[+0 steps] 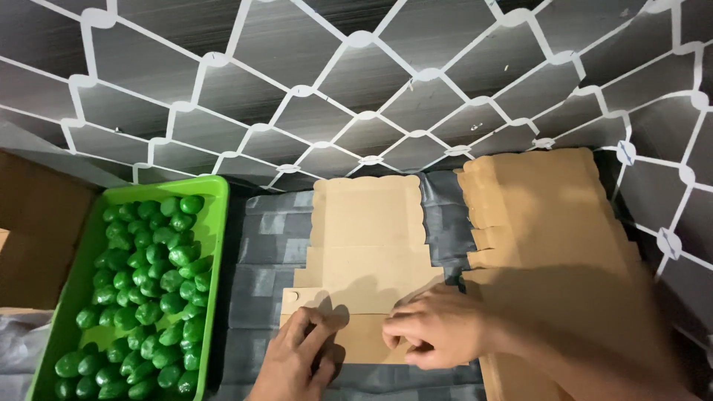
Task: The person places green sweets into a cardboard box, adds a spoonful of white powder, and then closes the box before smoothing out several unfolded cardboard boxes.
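Grey patterned mat bears flat cardboard, apparently pinched by both hands.

The bench is covered in a grey patchwork-patterned sheet. On it, at the left, stands a green tray of small green pieces; in the middle lies a flat cardboard blank; at the right lies a stack of cardboard blanks.

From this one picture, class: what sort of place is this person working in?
Probably a small packing spot at home. A stack of flat cardboard blanks lies beside the one blank under both hands, a green tray holds small green pieces, and patterned wallpaper stands behind.
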